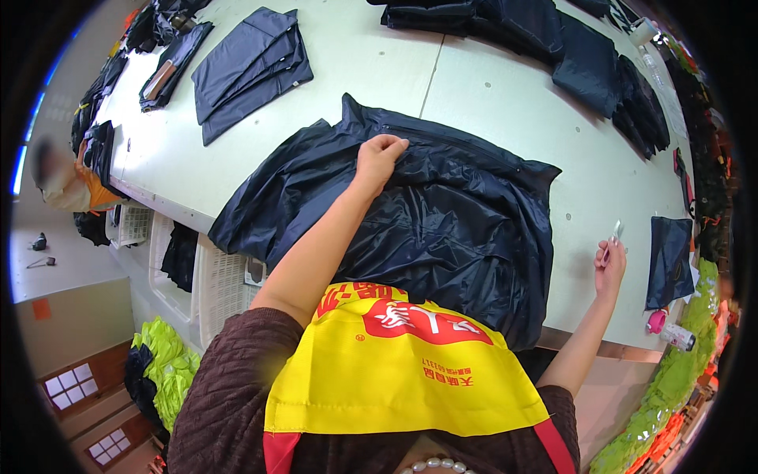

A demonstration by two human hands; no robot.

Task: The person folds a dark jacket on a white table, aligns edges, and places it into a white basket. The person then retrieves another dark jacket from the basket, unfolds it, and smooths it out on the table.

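Note:
A dark navy, shiny garment lies spread and wrinkled on the pale table before me, its near part hanging over the edge against my yellow apron. My left hand reaches across it. The thumb and forefinger are pinched together at the cloth near its far edge, where a long seam or zip line runs. Off to the right, my right hand is raised beside the garment. Its fingers close round a small tool with a shiny tip; most of the tool is hidden in the hand.
Folded dark garments lie at the far left, with a larger stack at the far right. A dark folded piece and a small bottle sit at the right edge. White baskets stand below left. Another person is at left.

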